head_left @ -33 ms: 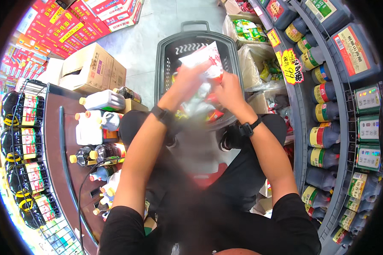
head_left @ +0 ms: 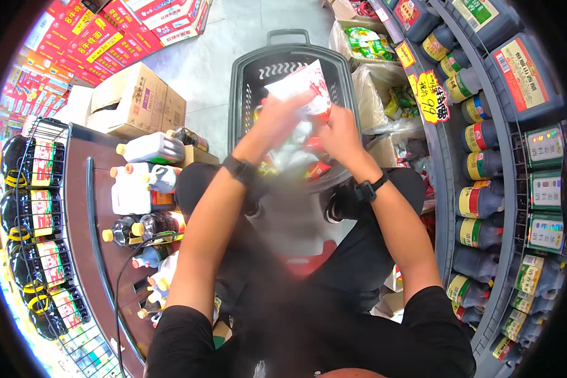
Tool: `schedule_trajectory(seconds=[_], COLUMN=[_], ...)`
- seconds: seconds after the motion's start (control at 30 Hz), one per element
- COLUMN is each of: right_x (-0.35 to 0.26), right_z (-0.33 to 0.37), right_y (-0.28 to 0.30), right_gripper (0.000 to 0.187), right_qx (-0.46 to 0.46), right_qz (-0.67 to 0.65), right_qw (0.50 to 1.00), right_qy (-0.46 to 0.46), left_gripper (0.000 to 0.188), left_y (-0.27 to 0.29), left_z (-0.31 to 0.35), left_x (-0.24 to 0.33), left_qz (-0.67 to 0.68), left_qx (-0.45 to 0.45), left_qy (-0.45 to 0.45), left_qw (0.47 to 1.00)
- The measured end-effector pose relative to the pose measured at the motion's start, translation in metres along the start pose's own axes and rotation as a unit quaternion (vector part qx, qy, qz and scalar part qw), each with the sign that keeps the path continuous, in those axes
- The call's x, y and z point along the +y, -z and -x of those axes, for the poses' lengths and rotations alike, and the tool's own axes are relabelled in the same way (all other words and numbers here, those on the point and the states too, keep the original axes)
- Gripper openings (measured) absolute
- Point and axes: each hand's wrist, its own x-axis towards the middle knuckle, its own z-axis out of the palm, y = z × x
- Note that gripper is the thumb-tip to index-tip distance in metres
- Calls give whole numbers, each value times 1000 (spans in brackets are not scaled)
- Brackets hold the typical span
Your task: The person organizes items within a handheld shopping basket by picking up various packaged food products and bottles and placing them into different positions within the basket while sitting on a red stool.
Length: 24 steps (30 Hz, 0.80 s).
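Observation:
A white and red packet [head_left: 301,83] is held over a dark grey plastic basket [head_left: 239,82] that stands on the floor in front of me. My left hand [head_left: 276,120] grips the packet from the left and below. My right hand [head_left: 337,133] grips it from the right. Each wrist wears a black band. More red and white packets lie in the basket under my hands, partly hidden by them.
Shelves of dark sauce bottles [head_left: 482,201] curve along the right. Cardboard boxes [head_left: 132,101] and red cartons [head_left: 94,31] stand at the left. A brown shelf with white jugs and bottles [head_left: 142,183] is beside my left arm. Open boxes of green packets [head_left: 366,44] sit behind the basket.

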Motion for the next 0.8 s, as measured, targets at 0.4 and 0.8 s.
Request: schedule_trajectory(seconds=[0.4, 0.8], right_x=[-2, -31], right_z=[3, 0], right_y=[10, 7], right_gripper=[13, 45], right_qx=[-8, 21], right_qz=[3, -1], right_qw=[1000, 999], right_qy=[21, -39], left_gripper=[19, 33], left_y=[-3, 0], left_z=[-5, 0], left_x=[-8, 5], left_qz=[-52, -62], left_qx=[-10, 25], left_qy=[-41, -23], left_qw=[998, 997])
